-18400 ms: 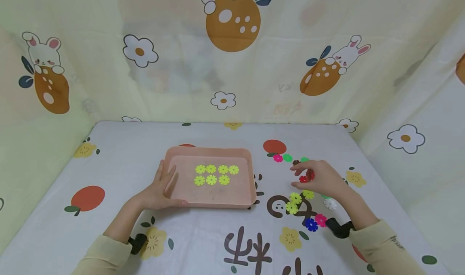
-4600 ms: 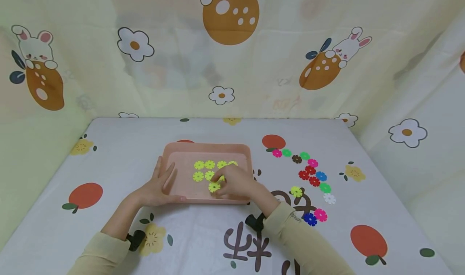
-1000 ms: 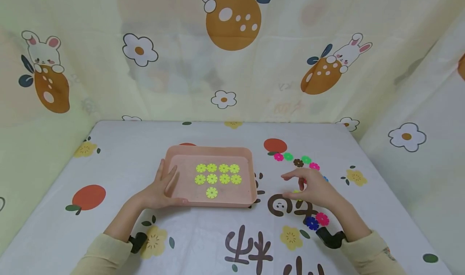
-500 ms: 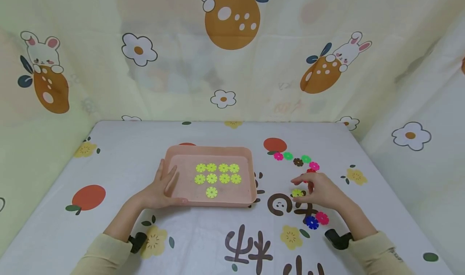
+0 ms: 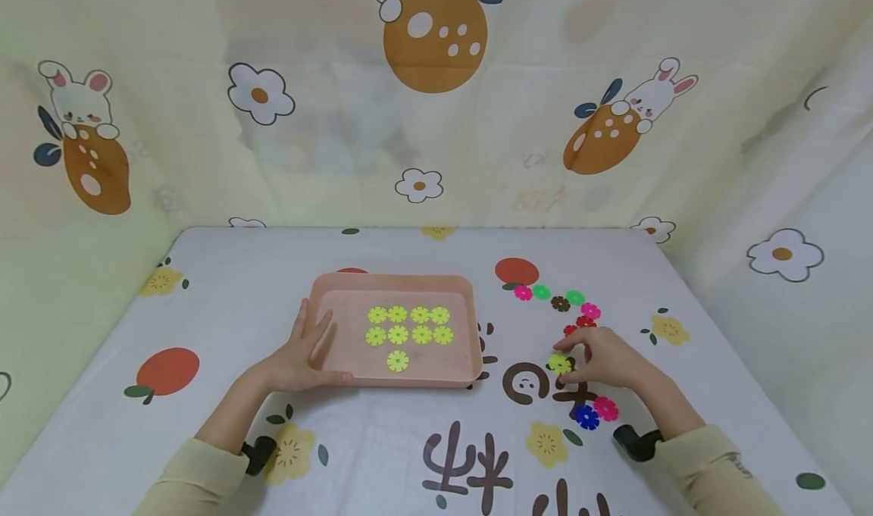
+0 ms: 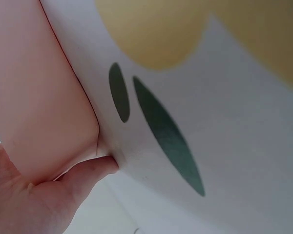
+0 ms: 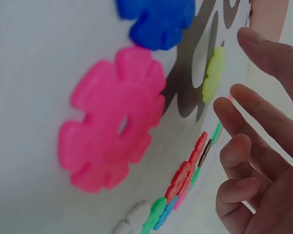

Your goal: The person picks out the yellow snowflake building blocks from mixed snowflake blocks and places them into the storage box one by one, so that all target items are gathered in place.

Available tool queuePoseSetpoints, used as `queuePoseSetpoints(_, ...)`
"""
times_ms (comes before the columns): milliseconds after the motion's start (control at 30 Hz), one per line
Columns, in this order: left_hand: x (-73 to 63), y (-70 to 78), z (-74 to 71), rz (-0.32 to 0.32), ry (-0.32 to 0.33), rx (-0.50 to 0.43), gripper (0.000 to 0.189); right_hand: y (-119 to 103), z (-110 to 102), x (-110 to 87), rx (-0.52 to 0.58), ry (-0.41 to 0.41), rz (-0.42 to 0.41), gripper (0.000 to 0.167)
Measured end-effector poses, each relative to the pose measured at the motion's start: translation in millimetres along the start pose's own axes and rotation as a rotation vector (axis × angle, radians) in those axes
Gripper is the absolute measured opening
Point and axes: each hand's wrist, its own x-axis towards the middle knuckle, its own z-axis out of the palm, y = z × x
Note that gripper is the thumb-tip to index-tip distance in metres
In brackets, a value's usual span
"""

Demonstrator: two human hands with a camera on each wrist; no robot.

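Note:
My left hand (image 5: pixel 295 361) rests spread at the left end of a pink tray (image 5: pixel 334 289). Its fingers lie over the left rim and the thumb along the front edge; the left wrist view shows the thumb (image 6: pixel 90 175) against the tray's outer wall. Several yellow-green flower-shaped plastic pieces (image 5: pixel 398 336) lie in the tray in two rows, with one piece below. My right hand (image 5: pixel 607 357) is over the table, thumb and forefinger apart on either side of a lone yellow-green flower piece (image 5: pixel 560 363). In the right wrist view a gap shows between the fingertips and that yellow-green piece (image 7: pixel 214 75).
Near the right hand lie a blue flower piece (image 5: pixel 586 417) and a pink one (image 5: pixel 605 408). Behind it, red pieces (image 5: pixel 585 322), a brown piece (image 5: pixel 560 304) and green pieces (image 5: pixel 575 298) form a loose line. The right wrist view shows a white piece (image 7: pixel 133 219). A printed cloth covers the table.
Since the earliest frame, more yellow-green pieces have come into the tray and fewer lie on the cloth. Lately the right hand has shifted right and lowered around the remaining one. The left hand stays put.

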Motion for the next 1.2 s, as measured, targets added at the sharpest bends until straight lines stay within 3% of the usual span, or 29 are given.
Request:
queuePoseSetpoints(300, -0.2, -0.9, 0.3, -0.010, 0.002, -0.002, 0.114, -0.3, 2.8, 5.4, 0.009, -0.045, 0.085, 0.040)
queuePoseSetpoints(533, 0.8, -1.5, -0.2, -0.008, 0.004, 0.006, 0.114, -0.9, 0.8, 8.8, -0.046, -0.044, 0.064, 0.029)
queuePoseSetpoints(1200, -0.1, -1.1, -0.6, -0.010, -0.003, 0.000, 0.114, -4.8, 2.2, 7.7, -0.103, -0.025, 0.120, 0.029)
